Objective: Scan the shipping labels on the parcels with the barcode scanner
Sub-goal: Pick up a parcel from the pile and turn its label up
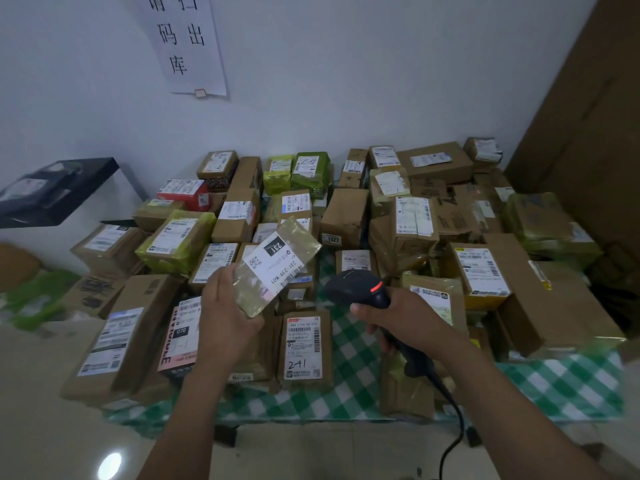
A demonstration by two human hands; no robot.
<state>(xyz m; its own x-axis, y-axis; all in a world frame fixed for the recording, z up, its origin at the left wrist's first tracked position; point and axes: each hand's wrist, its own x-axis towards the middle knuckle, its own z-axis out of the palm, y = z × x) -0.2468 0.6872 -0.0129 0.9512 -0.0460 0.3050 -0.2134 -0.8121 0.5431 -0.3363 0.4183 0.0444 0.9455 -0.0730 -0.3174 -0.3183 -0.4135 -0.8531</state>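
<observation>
Fingers [216, 284] of the left hand [225, 317] curl round the small yellowish tape-wrapped parcel [301, 242] above the green-checked surface [349, 344], the right hand [401, 317] grips the black barcode scanner [356, 289], and the parcel's tilted white label [273, 265] may scan badly.

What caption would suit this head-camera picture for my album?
Left hand holds a taped parcel labelled 231; right hand grips a barcode scanner beside it, above a parcel-covered table.
</observation>
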